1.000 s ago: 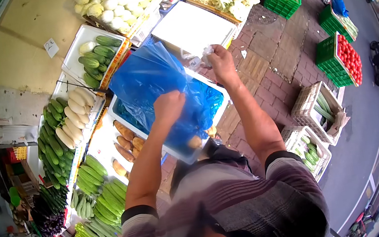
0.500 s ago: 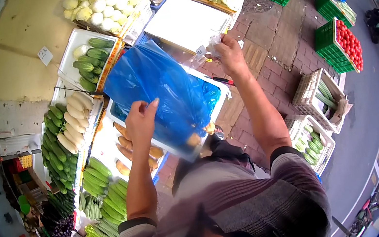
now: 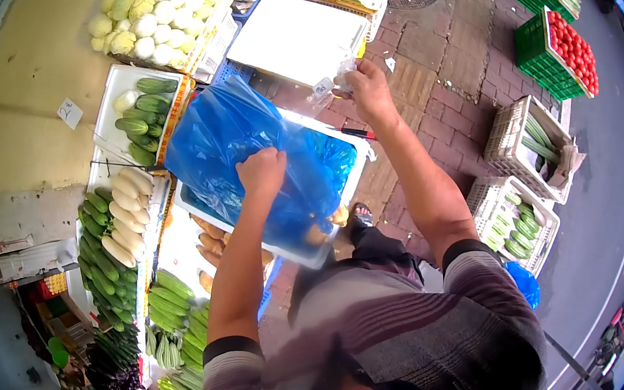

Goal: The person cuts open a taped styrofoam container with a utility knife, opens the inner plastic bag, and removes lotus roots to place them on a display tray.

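A large blue plastic bag [image 3: 211,141] is spread over a white foam box [image 3: 358,165], with brown root vegetables [image 3: 318,234] showing through its lower end. My left hand [image 3: 262,172] is closed in a fist on the middle of the blue plastic bag. Over at the right, my right hand [image 3: 369,89] pinches crumpled clear plastic [image 3: 343,76], beside a small white price card [image 3: 322,87]. A dark and red stick-like thing [image 3: 358,133] lies on the box's edge, below my right hand.
Beyond the bag lies a white foam lid [image 3: 297,38]. Cucumbers [image 3: 147,115], white radishes [image 3: 125,215] and green gourds [image 3: 168,301] line the left. At the right, crates hold tomatoes [image 3: 571,53] and green vegetables [image 3: 513,233]; a road [image 3: 600,176] runs beyond.
My left hand has moved right onto the blue plastic bag and its fingers have curled into a fist. My right hand still pinches the clear plastic. The view has shifted slightly.
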A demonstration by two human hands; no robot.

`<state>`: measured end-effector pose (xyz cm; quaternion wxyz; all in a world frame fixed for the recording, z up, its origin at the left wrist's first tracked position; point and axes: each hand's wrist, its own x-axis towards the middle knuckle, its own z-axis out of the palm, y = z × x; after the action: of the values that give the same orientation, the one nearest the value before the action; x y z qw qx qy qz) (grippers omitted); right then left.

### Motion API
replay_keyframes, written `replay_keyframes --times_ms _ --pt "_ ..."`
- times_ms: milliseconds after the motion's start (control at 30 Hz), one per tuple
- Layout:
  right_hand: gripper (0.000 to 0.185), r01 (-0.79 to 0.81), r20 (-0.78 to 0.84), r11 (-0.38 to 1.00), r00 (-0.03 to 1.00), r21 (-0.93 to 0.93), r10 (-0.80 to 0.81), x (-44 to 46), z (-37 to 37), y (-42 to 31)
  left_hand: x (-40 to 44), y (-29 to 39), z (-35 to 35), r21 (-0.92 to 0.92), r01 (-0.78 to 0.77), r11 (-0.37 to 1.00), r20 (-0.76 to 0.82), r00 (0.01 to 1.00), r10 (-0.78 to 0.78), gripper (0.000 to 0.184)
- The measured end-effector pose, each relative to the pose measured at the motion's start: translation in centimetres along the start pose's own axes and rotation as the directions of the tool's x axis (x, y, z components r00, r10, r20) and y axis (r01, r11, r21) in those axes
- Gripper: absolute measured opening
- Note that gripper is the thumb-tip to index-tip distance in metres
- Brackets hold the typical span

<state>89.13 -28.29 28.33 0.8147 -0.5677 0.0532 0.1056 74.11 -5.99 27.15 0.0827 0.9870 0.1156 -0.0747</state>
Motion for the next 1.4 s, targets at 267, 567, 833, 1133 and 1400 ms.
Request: replay_keyframes --times_ms 267,567,833,1133,1400 --pt "0.027 -0.020 -0.221 0.997 0.975 0.070 0.035 5.2 -6.0 3.2 -0.6 -2.9 0.9 0.035 -0.111 0.993 0.017 0.994 0.110 0.029" --pt "0.022 -0.112 -0.308 0.990 0.948 -0.080 0.082 8.5 -15.0 6.7 -2.3 -4.5 1.6 -0.076 -0.208 0.975 -0.058 0.977 0.204 0.032" --pt "0.031 0.030 -0.213 0.986 0.975 -0.167 -0.066 5.7 -11.4 2.3 -2.5 -2.4 -0.7 -0.079 -0.084 0.993 -0.076 0.994 0.078 0.031" --pt "0.024 0.031 -0.073 0.979 0.996 -0.202 -0.047 1.9 -9.7 0.3 0.6 8.8 4.5 -0.117 -0.637 0.762 0.357 0.689 0.631 0.044" --pt "0.025 0.026 -0.169 0.996 0.985 -0.084 -0.040 -0.2 -8.7 -0.1 5.1 6.5 10.7 0.119 -0.688 0.715 0.761 0.527 0.380 0.045"
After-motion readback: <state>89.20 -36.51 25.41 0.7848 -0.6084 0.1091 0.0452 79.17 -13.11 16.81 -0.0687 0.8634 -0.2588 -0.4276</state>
